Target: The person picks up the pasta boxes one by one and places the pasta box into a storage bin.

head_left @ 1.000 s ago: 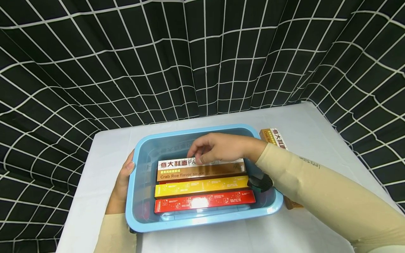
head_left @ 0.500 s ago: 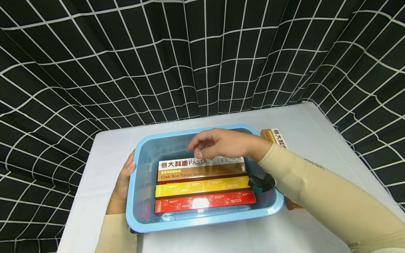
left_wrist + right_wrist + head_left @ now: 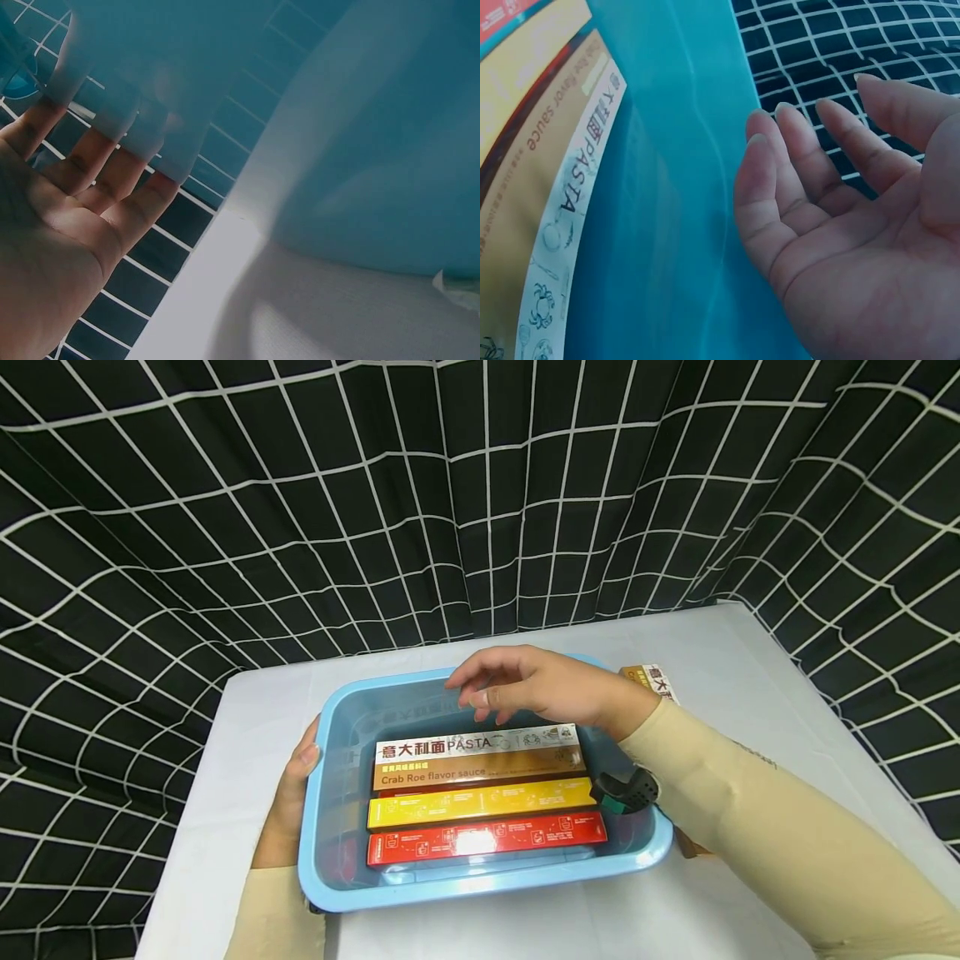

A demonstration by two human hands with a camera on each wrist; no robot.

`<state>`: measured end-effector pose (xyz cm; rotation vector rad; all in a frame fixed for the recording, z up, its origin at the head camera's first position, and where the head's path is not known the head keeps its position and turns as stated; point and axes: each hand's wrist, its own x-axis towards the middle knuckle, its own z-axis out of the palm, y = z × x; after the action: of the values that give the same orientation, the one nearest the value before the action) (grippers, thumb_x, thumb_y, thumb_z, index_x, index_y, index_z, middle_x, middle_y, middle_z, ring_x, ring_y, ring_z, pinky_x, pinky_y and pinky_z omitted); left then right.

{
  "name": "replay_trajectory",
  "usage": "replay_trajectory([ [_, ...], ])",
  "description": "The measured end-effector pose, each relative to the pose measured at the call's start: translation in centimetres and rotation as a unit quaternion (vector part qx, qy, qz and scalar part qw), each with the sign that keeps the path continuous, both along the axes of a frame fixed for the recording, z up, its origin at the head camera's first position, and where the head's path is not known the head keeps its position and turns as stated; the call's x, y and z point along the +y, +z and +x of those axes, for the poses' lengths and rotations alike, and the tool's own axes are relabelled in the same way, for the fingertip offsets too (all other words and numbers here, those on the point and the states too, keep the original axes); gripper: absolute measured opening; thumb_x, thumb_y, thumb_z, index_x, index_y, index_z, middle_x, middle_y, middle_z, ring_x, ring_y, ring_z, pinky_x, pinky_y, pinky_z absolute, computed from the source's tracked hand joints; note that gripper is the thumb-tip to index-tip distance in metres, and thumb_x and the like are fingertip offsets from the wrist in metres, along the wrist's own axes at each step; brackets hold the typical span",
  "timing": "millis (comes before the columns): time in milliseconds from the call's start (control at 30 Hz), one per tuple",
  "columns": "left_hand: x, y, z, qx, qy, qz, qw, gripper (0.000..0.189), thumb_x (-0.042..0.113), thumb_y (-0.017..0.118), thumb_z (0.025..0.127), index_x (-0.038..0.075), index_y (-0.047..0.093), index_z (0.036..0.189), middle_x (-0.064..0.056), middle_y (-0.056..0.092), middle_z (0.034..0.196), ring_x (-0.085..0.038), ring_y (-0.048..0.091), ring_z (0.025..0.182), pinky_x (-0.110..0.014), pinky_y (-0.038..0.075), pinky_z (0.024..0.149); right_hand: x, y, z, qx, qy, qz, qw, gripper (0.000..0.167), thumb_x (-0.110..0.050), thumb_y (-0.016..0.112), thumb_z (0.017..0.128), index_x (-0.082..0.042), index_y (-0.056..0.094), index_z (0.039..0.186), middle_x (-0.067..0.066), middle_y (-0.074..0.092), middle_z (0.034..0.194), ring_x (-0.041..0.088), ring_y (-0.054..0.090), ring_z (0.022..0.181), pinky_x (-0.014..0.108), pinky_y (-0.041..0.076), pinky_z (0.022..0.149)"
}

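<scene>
In the head view a light blue plastic bin [image 3: 390, 895] holds boxes lying side by side: a brown-and-white pasta box [image 3: 480, 764], a yellow box [image 3: 480, 803] and a red box [image 3: 487, 838]. My left hand [image 3: 291, 781] rests against the bin's left side, thumb at the rim. The left wrist view shows the fingers [image 3: 135, 214] straight, their ends seen through the translucent wall. Above the pasta box hovers my right hand [image 3: 517, 685], its fingers loosely bent and holding nothing. The right wrist view shows that palm beside the bin's far wall [image 3: 682, 187].
Right of the bin, another brown pasta box [image 3: 651, 678] lies on the white-covered table [image 3: 720, 643], partly hidden by my right forearm. A brown corner [image 3: 693, 846] shows below that forearm. Black curtains [image 3: 480, 485] with a white grid surround the table.
My right hand has lifted off the pasta box in the bin and risen toward the far rim, and its fingers have spread slightly. The left hand and bin have hardly moved.
</scene>
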<state>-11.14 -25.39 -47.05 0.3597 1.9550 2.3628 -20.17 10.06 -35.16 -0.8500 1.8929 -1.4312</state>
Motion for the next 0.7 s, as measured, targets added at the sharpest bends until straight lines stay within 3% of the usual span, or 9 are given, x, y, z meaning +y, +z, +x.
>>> replay_trajectory([
  [533, 0.0, 0.1, 0.0, 0.003, -0.003, -0.006, 1.0, 0.071, 0.04, 0.039, 0.104, 0.018, 0.035, 0.171, -0.004, 0.05, 0.157, -0.027, 0.041, 0.143, -0.034, 0.036, 0.114, 0.7, 0.7, 0.0, 0.03, -0.025, -0.049, 0.998, 0.038, -0.015, 0.064, 0.109, -0.004, 0.063, 0.146, 0.015, 0.067, 0.13, 0.044, 0.067, 0.113, 0.055, 0.056, 0.092],
  [700, 0.0, 0.0, -0.1, 0.005, -0.006, 0.007, 0.9999, 0.07, 0.039, 0.04, 0.104, 0.019, 0.037, 0.17, -0.001, 0.053, 0.154, -0.022, 0.045, 0.14, -0.032, 0.038, 0.113, 1.0, 1.0, 0.1, 0.039, -0.041, -0.061, 0.9966, 0.038, -0.015, 0.066, 0.108, -0.009, 0.066, 0.145, 0.014, 0.067, 0.129, 0.039, 0.068, 0.11, 0.055, 0.057, 0.092],
])
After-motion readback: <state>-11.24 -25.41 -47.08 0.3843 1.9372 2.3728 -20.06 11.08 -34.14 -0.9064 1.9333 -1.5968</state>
